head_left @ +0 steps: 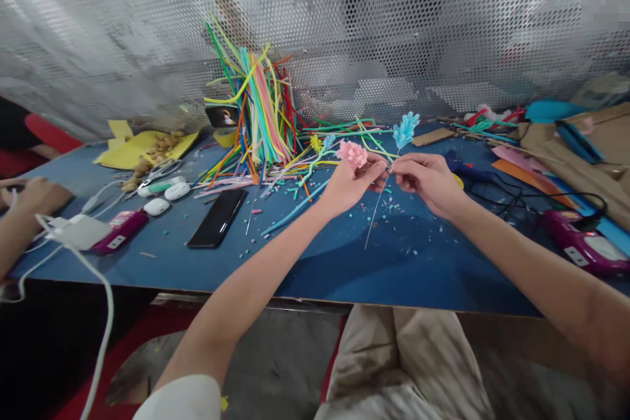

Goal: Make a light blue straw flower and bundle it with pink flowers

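Observation:
My left hand (350, 185) and my right hand (427, 181) meet over the table, fingers pinched together on a thin wire stem (375, 218). The wire's lower end slants down below my fingers. Above them stands a fluffy light blue pipe-cleaner flower (405, 130) on the stem. A pink pipe-cleaner flower (352, 153) shows just behind my left hand; whether that hand also holds it, I cannot tell. Small blue and yellow flower pieces (315, 142) lie beyond it. Trimmed bits of pipe cleaner are scattered under my hands.
A big bundle of coloured pipe cleaners (266, 108) stands against the perforated metal panel (394, 26). A black phone (217, 218) lies left of my arm. Purple power strips (121, 231) with cables sit at both sides. Another person's hand (42, 202) is at far left.

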The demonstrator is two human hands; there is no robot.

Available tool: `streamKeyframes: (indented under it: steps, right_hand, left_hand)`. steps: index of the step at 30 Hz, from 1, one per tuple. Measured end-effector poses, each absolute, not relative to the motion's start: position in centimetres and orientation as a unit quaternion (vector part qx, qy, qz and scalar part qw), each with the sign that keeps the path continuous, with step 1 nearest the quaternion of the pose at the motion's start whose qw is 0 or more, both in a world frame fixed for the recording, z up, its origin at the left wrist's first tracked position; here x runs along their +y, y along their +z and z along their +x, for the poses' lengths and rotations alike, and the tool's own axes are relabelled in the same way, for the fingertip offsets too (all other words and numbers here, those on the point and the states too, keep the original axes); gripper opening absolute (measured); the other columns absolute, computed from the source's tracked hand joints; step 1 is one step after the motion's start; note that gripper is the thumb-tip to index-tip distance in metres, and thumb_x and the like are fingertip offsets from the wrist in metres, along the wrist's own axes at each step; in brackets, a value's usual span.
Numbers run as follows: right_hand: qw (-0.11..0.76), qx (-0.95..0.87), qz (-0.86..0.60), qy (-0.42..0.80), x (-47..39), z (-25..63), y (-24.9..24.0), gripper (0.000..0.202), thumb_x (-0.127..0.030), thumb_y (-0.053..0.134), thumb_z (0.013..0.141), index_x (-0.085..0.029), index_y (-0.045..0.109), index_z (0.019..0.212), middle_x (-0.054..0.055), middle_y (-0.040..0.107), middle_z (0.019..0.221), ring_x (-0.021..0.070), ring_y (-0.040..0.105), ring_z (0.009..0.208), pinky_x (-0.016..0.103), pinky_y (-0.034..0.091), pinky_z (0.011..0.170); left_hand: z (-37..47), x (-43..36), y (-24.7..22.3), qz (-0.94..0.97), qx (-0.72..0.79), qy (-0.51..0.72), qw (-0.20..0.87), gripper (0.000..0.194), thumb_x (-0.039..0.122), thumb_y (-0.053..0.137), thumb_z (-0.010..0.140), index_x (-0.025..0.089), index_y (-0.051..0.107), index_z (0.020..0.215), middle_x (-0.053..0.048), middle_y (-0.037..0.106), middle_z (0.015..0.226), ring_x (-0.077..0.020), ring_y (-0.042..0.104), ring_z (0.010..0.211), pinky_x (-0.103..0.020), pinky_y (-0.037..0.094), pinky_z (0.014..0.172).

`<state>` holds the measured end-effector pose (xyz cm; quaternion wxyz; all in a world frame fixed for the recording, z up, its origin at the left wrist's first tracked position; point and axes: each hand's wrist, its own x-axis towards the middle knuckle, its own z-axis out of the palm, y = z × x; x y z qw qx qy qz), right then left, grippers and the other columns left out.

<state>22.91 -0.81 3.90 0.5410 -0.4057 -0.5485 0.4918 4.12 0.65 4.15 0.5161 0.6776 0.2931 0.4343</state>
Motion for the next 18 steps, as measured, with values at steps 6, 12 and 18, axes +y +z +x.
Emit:
streamKeyframes:
  steps: [6, 12, 18]
  right_hand:
    - [0.534, -0.553, -0.397, 0.501, -1.9, 22.6, 3.7, 0.009, -0.026, 0.073, 0.078, -0.020, 0.073, 0.071, -0.001, 0.060, 0.059, 0.0085, 0.050, 0.045, 0.025, 0.038, 0.040]
    - [0.544, -0.576, -0.378, 0.479, -2.7, 21.9, 3.7, 0.011, -0.026, 0.071, 0.080, -0.019, 0.073, 0.072, -0.002, 0.061, 0.058, 0.0092, 0.052, 0.042, 0.025, 0.040, 0.037]
    - [0.545, -0.595, -0.376, 0.456, -2.8, 21.8, 3.4, 0.017, -0.035, 0.075, 0.080, -0.020, 0.071, 0.072, -0.001, 0.062, 0.060, 0.0095, 0.052, 0.044, 0.026, 0.041, 0.040]
  left_hand:
    - [4.3, -0.2, 4.2, 0.691, 0.339, 0.473, 0.428, 0.030, 0.046, 0.064, 0.094, 0.015, 0.067, 0.096, -0.005, 0.071, 0.082, -0.0106, 0.067, 0.062, -0.025, 0.061, 0.061]
    - [5.0, -1.4, 4.6, 0.681, 0.343, 0.477, 0.437, 0.029, 0.048, 0.056, 0.098, 0.020, 0.061, 0.099, -0.003, 0.068, 0.092, -0.0103, 0.068, 0.063, -0.023, 0.058, 0.055]
    - [5.5, -1.8, 4.0, 0.658, 0.325, 0.503, 0.456, 0.031, 0.052, 0.055, 0.099, 0.021, 0.060, 0.093, 0.003, 0.052, 0.065, -0.0055, 0.046, 0.047, -0.020, 0.038, 0.043]
